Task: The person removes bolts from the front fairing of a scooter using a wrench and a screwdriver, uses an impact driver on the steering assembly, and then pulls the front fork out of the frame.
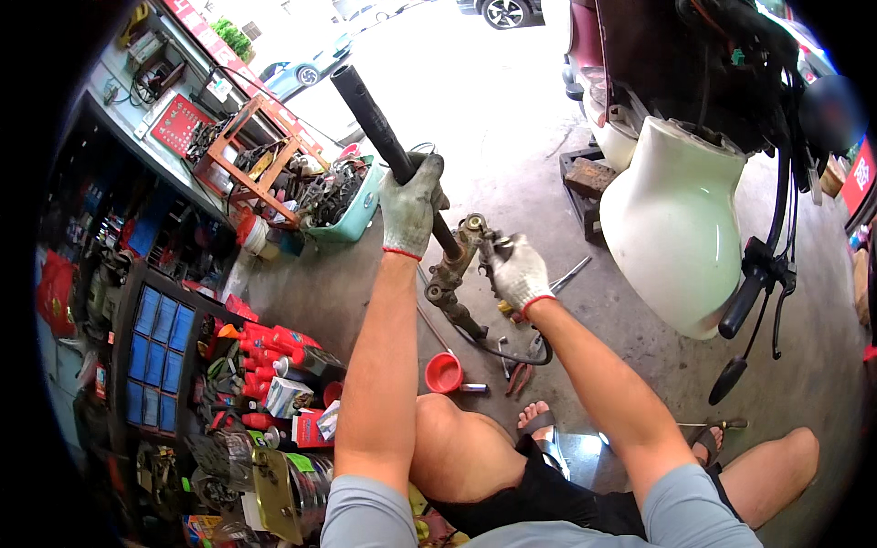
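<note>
My left hand [411,210], in a whitish work glove with dark stains, is closed around the long black tube of a front fork stem [370,114]. The tube slants up and away to the left. At its lower end is a dirty, brownish metal fork bracket [448,274] with round bolt eyes. My right hand [523,274], gloved alike, is closed beside the bracket's right side, fingers around a small dark metal part [501,243] whose kind I cannot make out. A black hose [539,357] curves below the bracket.
A red cup [444,373], red-handled pliers [519,378] and metal tools lie on the floor near my feet. At right stands a partly stripped scooter with a white-green panel [676,228]. Left are a teal tub [352,210] of parts, red bottles [265,356] and blue drawers [157,356].
</note>
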`<state>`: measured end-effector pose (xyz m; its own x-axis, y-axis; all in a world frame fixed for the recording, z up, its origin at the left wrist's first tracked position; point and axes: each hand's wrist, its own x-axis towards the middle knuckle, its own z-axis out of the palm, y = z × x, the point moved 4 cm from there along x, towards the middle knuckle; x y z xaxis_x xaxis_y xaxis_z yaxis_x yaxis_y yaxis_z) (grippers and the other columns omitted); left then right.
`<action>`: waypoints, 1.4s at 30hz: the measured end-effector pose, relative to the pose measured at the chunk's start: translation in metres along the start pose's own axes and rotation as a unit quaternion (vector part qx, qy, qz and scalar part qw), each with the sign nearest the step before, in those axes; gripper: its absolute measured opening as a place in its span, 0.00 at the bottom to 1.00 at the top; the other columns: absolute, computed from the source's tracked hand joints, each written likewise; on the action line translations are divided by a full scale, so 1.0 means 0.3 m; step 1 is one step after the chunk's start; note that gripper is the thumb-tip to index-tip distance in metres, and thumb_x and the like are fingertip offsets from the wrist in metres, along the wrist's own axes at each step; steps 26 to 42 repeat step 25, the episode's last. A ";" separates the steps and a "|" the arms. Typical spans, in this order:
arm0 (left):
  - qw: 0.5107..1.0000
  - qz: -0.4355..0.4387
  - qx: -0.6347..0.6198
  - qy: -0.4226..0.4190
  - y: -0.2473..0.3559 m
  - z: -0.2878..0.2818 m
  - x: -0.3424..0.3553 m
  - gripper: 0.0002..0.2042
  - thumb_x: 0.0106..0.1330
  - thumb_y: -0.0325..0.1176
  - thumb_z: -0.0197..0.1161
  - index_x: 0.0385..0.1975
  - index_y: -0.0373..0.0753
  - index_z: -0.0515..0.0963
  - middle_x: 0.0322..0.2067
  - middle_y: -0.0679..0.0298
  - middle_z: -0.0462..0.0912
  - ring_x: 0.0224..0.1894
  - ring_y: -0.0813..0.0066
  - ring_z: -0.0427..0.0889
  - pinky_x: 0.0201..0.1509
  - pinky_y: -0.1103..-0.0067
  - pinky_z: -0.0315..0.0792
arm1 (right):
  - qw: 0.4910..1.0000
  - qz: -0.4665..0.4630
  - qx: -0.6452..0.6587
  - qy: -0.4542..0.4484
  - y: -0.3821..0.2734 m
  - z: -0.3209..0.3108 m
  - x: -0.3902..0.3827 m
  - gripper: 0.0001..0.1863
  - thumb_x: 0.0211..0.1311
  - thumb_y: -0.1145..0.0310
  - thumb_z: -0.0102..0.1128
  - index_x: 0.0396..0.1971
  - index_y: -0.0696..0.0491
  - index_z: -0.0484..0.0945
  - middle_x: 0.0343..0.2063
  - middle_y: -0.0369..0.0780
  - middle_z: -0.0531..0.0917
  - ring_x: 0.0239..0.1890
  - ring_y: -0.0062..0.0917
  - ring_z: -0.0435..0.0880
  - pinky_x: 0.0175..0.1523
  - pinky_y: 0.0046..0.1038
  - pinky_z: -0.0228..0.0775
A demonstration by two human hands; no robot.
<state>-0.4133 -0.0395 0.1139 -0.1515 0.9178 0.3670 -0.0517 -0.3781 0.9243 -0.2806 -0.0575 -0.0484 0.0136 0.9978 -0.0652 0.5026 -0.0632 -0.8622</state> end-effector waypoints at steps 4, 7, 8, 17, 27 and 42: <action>1.000 0.015 -0.009 -0.012 -0.003 0.001 0.012 0.08 0.65 0.31 0.63 0.29 0.38 0.72 0.14 0.73 0.63 0.13 0.84 0.59 0.19 0.81 0.60 | 0.997 -0.044 0.064 0.016 0.045 -0.036 -0.020 0.21 0.60 0.57 0.62 0.42 0.59 0.72 0.34 0.54 0.84 0.43 0.49 0.83 0.49 0.44 0.73; 1.000 0.007 0.003 0.012 -0.006 -0.014 0.010 0.08 0.65 0.31 0.63 0.28 0.38 0.71 0.14 0.73 0.63 0.13 0.84 0.59 0.18 0.81 0.60 | 0.992 -0.028 0.124 0.023 0.061 -0.023 -0.040 0.19 0.59 0.60 0.64 0.42 0.59 0.73 0.35 0.53 0.84 0.44 0.48 0.83 0.49 0.43 0.73; 1.000 0.007 0.003 0.008 -0.007 -0.014 0.008 0.08 0.66 0.30 0.63 0.28 0.38 0.71 0.14 0.73 0.63 0.13 0.84 0.59 0.18 0.82 0.60 | 0.989 -0.008 0.138 0.047 0.059 -0.035 -0.051 0.19 0.58 0.61 0.64 0.42 0.59 0.73 0.35 0.53 0.84 0.44 0.47 0.83 0.49 0.42 0.73; 1.000 0.020 -0.003 0.019 -0.002 -0.010 0.008 0.07 0.66 0.30 0.62 0.29 0.37 0.72 0.14 0.73 0.64 0.13 0.84 0.60 0.18 0.82 0.61 | 0.993 -0.027 0.113 0.023 0.042 -0.021 -0.058 0.18 0.59 0.63 0.62 0.43 0.59 0.72 0.36 0.53 0.84 0.45 0.49 0.82 0.49 0.43 0.72; 1.000 0.013 0.021 0.015 -0.004 -0.004 0.005 0.06 0.66 0.30 0.63 0.31 0.36 0.73 0.14 0.71 0.66 0.13 0.82 0.62 0.19 0.80 0.65 | 0.997 -0.044 0.062 0.012 0.083 0.102 -0.022 0.21 0.59 0.59 0.62 0.45 0.57 0.72 0.38 0.56 0.83 0.45 0.52 0.81 0.51 0.46 0.71; 1.000 0.013 0.021 0.015 -0.004 -0.004 0.005 0.06 0.66 0.30 0.63 0.31 0.36 0.73 0.14 0.71 0.66 0.13 0.82 0.62 0.19 0.80 0.65 | 0.997 -0.044 0.062 0.012 0.083 0.102 -0.022 0.21 0.59 0.59 0.62 0.45 0.57 0.72 0.38 0.56 0.83 0.45 0.52 0.81 0.51 0.46 0.71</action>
